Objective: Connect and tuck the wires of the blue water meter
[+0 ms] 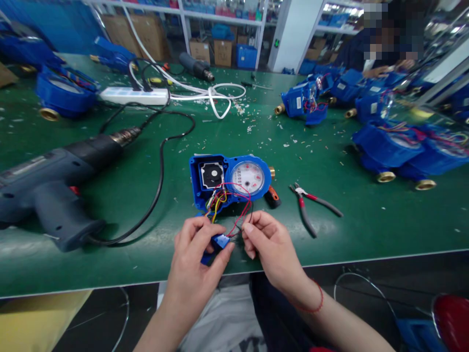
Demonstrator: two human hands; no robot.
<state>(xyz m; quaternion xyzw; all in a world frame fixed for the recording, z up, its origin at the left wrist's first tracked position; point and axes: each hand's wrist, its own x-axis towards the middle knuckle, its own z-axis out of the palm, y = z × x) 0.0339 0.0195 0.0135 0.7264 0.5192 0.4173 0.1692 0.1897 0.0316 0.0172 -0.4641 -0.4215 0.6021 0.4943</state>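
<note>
Grip closed: left hand (194,259) pinches a blue plastic part (219,243), right hand (273,247) thin wires (237,226).

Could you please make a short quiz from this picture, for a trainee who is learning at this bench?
1. What does the left hand hold?
2. True or false: the pliers lie on the bench to the right of the blue meter.
3. What does the right hand pinch? A: thin wires. B: the pliers. C: a power strip.

Key:
1. A small blue part.
2. True.
3. A: thin wires.
</note>
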